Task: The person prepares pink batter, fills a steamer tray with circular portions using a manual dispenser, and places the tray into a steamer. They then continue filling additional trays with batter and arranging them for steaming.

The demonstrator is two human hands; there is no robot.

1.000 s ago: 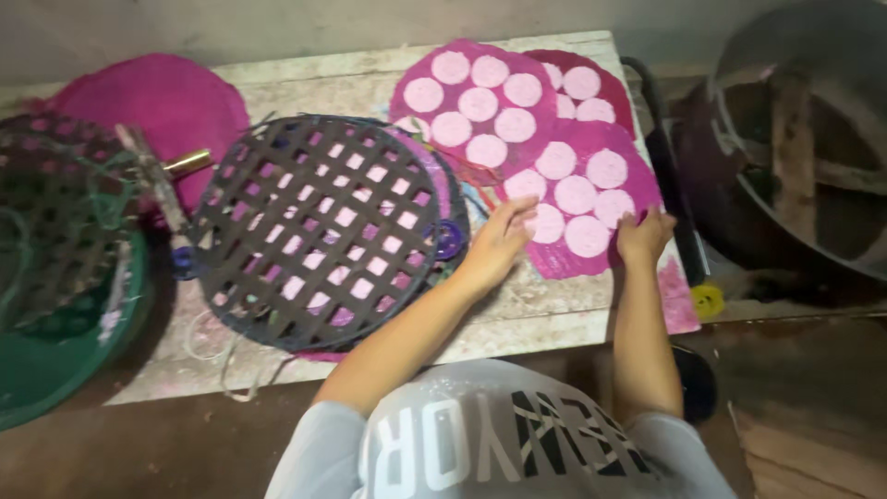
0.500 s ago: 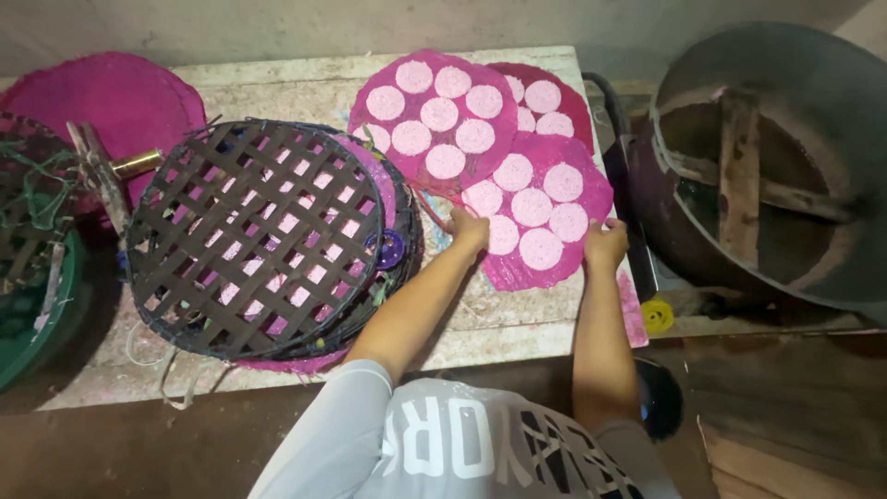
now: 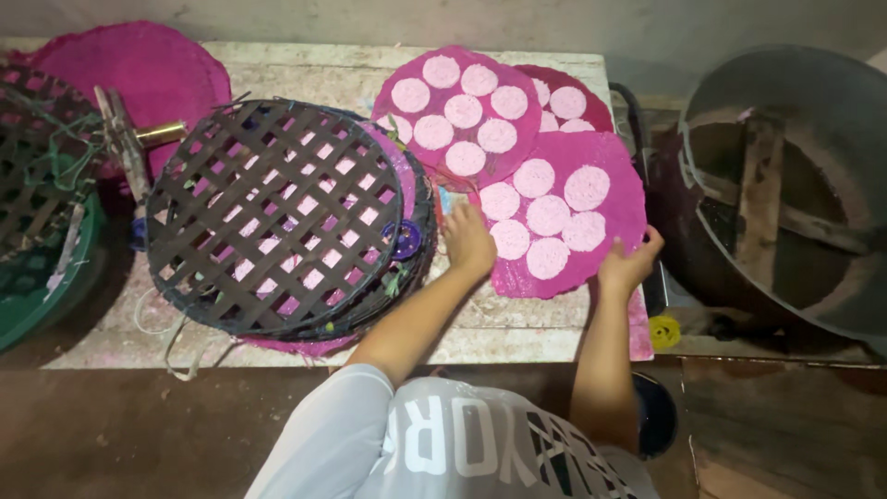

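Observation:
A round magenta mat (image 3: 591, 236) carrying several pale pink discs lies on the worn wooden table (image 3: 527, 323), near its front right. My left hand (image 3: 468, 242) grips the mat's left edge. My right hand (image 3: 628, 265) grips its lower right edge, fingers curled over the rim. A second disc-covered magenta mat (image 3: 416, 115) overlaps it from behind, and a third (image 3: 591, 111) shows beneath both.
A dark woven lattice tray (image 3: 277, 212) sits on magenta mats left of my hands. Further left are a bare magenta mat (image 3: 139, 65) and a green basin (image 3: 37, 277). A large dark metal pan (image 3: 785, 185) stands right of the table, a yellow roll (image 3: 663, 330) beside it.
Both hands keep hold of the near mat's edges. My right hand has slid lower along the rim, and the view has shifted a little.

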